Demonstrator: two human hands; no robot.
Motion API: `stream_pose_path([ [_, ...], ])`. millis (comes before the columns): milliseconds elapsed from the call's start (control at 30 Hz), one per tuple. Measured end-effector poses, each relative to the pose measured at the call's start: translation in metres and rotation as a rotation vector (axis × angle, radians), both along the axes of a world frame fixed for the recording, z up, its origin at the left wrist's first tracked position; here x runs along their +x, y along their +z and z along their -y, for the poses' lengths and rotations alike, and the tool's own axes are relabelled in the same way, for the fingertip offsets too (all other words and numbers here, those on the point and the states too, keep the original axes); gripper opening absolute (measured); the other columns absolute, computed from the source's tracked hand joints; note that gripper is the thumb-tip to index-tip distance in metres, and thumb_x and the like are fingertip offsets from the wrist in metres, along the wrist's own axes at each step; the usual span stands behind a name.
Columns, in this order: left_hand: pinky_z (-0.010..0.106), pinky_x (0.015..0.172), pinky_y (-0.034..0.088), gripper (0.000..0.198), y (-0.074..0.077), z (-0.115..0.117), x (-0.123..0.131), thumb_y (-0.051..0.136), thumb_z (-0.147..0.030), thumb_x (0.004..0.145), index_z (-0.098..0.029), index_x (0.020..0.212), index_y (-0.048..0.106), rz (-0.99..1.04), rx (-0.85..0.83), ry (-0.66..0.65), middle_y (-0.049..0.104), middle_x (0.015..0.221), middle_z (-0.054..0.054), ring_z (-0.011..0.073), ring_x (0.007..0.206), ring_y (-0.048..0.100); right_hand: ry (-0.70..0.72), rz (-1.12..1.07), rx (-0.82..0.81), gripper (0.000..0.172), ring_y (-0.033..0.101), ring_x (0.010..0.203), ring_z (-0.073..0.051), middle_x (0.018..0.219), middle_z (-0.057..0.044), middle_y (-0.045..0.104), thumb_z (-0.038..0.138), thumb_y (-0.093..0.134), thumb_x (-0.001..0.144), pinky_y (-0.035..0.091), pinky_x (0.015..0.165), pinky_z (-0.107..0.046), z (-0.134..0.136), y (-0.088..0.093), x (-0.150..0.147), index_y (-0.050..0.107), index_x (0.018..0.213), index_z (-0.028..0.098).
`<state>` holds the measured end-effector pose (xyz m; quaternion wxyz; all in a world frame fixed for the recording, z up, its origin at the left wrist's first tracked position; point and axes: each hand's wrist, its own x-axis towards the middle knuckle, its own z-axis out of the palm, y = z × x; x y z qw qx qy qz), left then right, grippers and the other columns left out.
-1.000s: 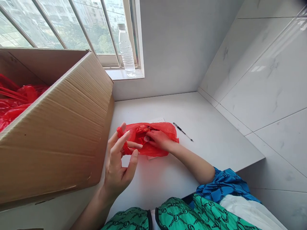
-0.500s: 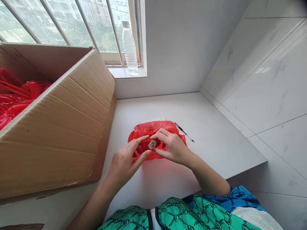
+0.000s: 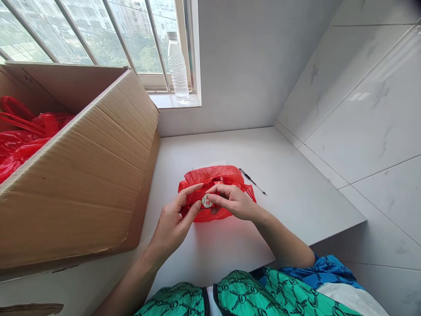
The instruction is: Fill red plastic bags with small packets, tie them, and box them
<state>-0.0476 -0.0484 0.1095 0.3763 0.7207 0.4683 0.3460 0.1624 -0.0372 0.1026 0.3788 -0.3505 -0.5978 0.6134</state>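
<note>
Between my hands is a small red item, a packet or box, with a round white label (image 3: 207, 201) bearing red print. My left hand (image 3: 177, 215) grips its left side, thumb at the near edge and index finger along the far edge. My right hand (image 3: 235, 202) holds the right side, its thumb over the edge of the label. An open red plastic bag (image 3: 213, 173) lies beneath and around the item, with shiny red contents partly showing behind my fingers. My fingers hide most of the item's outline.
A black-and-clear pen (image 3: 252, 181) lies right of the bag on the white table (image 3: 283, 175). At the left stands a large open cardboard box (image 3: 98, 162) holding red plastic bags (image 3: 29, 136). A water bottle (image 3: 179, 72) stands on the windowsill. Tiled wall (image 3: 368, 118) rises at right.
My right thumb has shifted up onto the round label. My left thumb has drawn closer to the label's edge, and more red contents show in the bag behind my fingers.
</note>
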Motion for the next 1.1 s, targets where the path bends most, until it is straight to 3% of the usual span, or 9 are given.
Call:
stream_pose_path([
  [167,0.021,0.057,0.043,0.038,0.002,-0.001,-0.005,0.048,-0.036,0.101,-0.026,0.138,0.054,-0.143,0.164,0.063,0.066,0.080,-0.003,0.0095,0.059,0.054,-0.024,0.326,0.167,0.024,0.064,0.077,-0.014,0.089,-0.001,0.068,0.040,0.053,0.099,0.050,0.069,-0.027,0.001,0.008,0.010,0.068,0.098,0.021],
  [267,0.020,0.060,0.045,0.038,0.005,0.000,-0.006,0.051,-0.033,0.100,-0.027,0.138,0.053,-0.127,0.264,0.085,0.069,0.105,0.001,0.0098,0.071,0.060,0.006,0.611,0.251,0.022,0.061,0.071,-0.014,0.083,-0.001,0.070,0.035,0.053,0.098,0.042,0.061,-0.025,0.001,0.011,0.015,0.067,0.090,0.021],
  [333,0.020,0.061,0.047,0.040,0.007,0.002,-0.005,0.052,-0.031,0.100,-0.028,0.139,0.051,-0.085,0.291,0.069,0.066,0.119,0.004,0.0107,0.080,0.062,-0.009,0.691,0.270,0.018,0.063,0.075,-0.016,0.088,-0.002,0.071,0.033,0.054,0.097,0.042,0.060,-0.025,-0.001,0.010,0.014,0.067,0.099,0.022],
  [433,0.020,0.061,0.050,0.044,0.009,0.006,-0.003,0.054,-0.028,0.099,-0.029,0.142,0.049,-0.053,0.309,0.054,0.063,0.126,0.005,0.0100,0.078,0.060,-0.120,0.716,0.272,0.026,0.065,0.079,-0.017,0.094,-0.003,0.071,0.033,0.049,0.099,0.043,0.061,-0.025,-0.011,0.000,0.010,0.059,0.121,0.023],
  [533,0.021,0.065,0.052,0.045,0.009,0.008,-0.002,0.055,-0.026,0.098,-0.029,0.143,0.047,-0.031,0.327,0.052,0.063,0.125,0.005,0.0093,0.075,0.058,-0.280,0.960,0.259,0.025,0.062,0.074,-0.019,0.086,-0.005,0.068,0.028,0.039,0.101,0.039,0.057,-0.026,-0.025,-0.018,0.012,0.063,0.105,0.021],
  [633,0.022,0.069,0.053,0.045,0.008,0.008,-0.002,0.055,-0.025,0.098,-0.028,0.142,0.047,-0.017,0.333,0.055,0.062,0.126,0.005,0.0093,0.076,0.058,-0.335,1.150,0.263,0.024,0.061,0.075,-0.021,0.084,-0.006,0.066,0.025,0.041,0.099,0.039,0.057,-0.027,-0.035,-0.038,0.019,0.063,0.091,0.020],
  [867,0.024,0.071,0.054,0.046,0.008,0.006,-0.001,0.055,-0.026,0.098,-0.029,0.142,0.046,-0.012,0.350,0.049,0.062,0.126,0.005,0.0091,0.076,0.058,-0.288,1.114,0.354,0.013,0.062,0.091,-0.022,0.104,-0.007,0.067,0.020,0.049,0.093,0.046,0.070,-0.028,-0.039,-0.057,0.026,0.061,0.100,0.021],
  [967,0.025,0.071,0.054,0.045,0.009,0.006,-0.002,0.055,-0.026,0.098,-0.027,0.142,0.046,-0.035,0.350,0.051,0.064,0.121,0.006,0.0102,0.075,0.058,-0.234,1.125,0.394,0.014,0.061,0.084,-0.021,0.096,-0.007,0.067,0.017,0.051,0.091,0.044,0.066,-0.029,-0.035,-0.048,0.024,0.062,0.099,0.019],
  [1100,0.024,0.065,0.052,0.045,0.010,0.005,-0.004,0.055,-0.028,0.097,-0.025,0.141,0.048,-0.075,0.317,0.085,0.065,0.105,0.005,0.0113,0.072,0.057,-0.210,0.975,0.466,0.023,0.061,0.083,-0.022,0.093,-0.007,0.064,0.023,0.059,0.090,0.047,0.069,-0.031,-0.018,-0.019,0.018,0.061,0.113,0.019],
])
